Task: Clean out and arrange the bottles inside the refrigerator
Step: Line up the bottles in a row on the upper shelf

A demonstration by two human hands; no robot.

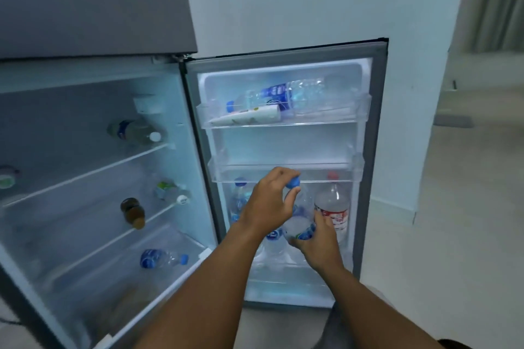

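Observation:
The refrigerator stands open, its door point(377, 150) swung to the right. My left hand point(269, 198) grips the neck of a clear blue-capped water bottle point(301, 207) just under the cap, in front of the bottom door bin. My right hand point(319, 241) holds the same bottle lower down, by its blue label. Beside it in the bin stand a red-capped bottle point(334, 207) and another blue-capped bottle point(239, 198). A water bottle point(286, 93) and a white tube point(249, 116) lie in the top door bin. Inside, several bottles lie on the shelves: a brown one point(133, 212) and a blue-labelled one point(161, 258).
The middle door bin point(286, 171) sits just above my hands. The closed freezer door point(93, 3) is overhead at left. White wall behind the door; pale floor point(453, 235) runs off to the right toward another room.

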